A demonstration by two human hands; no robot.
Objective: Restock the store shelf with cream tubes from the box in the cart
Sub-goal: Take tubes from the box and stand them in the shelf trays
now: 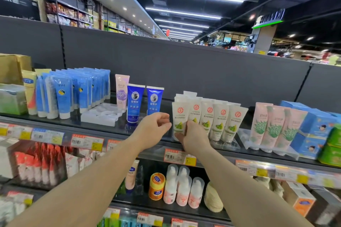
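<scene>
Several white cream tubes [219, 121] with red seals and green prints stand in a row on the top shelf [103, 131]. My right hand [193, 136] grips the lower part of the leftmost white tube [180, 114], thumb on its base. My left hand [155, 127] hovers just left of that tube with fingers loosely curled and holds nothing. The box and the cart are out of view.
Two dark blue tubes [135, 103] and a pink tube [121, 90] stand left of my hands, beside an empty white tray [103, 114]. Light blue tubes [73, 90] fill the far left. Pink aloe tubes [273, 127] and blue boxes [313, 129] stand right. Price tags line the shelf edge.
</scene>
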